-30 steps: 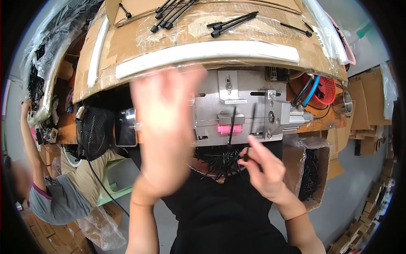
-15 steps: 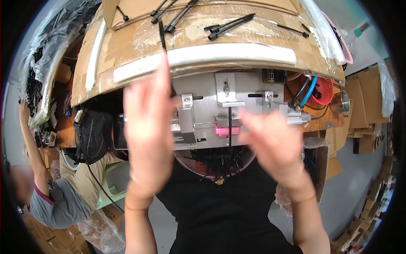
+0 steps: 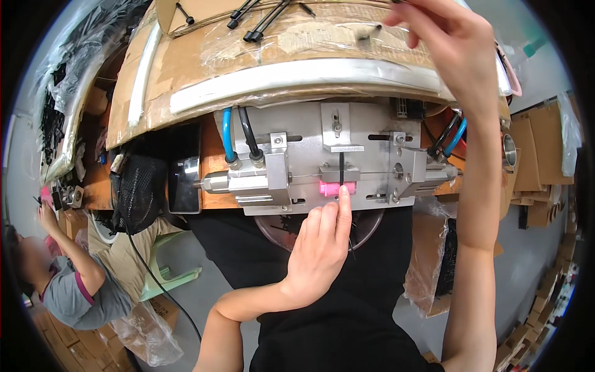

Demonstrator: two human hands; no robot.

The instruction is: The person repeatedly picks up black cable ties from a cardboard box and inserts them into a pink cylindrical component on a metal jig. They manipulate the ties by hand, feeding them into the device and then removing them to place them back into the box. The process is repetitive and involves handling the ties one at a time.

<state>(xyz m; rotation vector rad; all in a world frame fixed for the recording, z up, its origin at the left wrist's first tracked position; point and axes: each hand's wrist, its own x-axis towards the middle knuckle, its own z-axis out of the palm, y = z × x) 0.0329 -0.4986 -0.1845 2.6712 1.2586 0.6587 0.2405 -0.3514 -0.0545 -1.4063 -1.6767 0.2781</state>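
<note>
My left hand (image 3: 316, 251) reaches up to the metal fixture (image 3: 369, 161) with its index finger stretched out and the other fingers curled. That fingertip rests at the lower part of a thin black rod (image 3: 341, 167), which lies upright across a pink block (image 3: 327, 188) and a small grey metal block. The left thumb is hidden. My right hand (image 3: 455, 46) is raised over the cardboard at the far right, fingers bent together. A dark bit shows at its fingertips, cut off by the picture's upper edge. Just left of it is a blurred black piece (image 3: 370, 32).
Black rods with thick heads (image 3: 263, 28) lie on the cardboard (image 3: 204, 62). Blue hoses (image 3: 227, 133) join the fixture's side clamps. Below it a round bowl (image 3: 273, 230) sits near my lap. A black mesh bag (image 3: 137, 192) and a co-worker (image 3: 80, 285) are at left.
My left hand has come down and right from above the fixture's left side to the pink block. My right hand has gone up to the far cardboard, where a rod cluster no longer shows.
</note>
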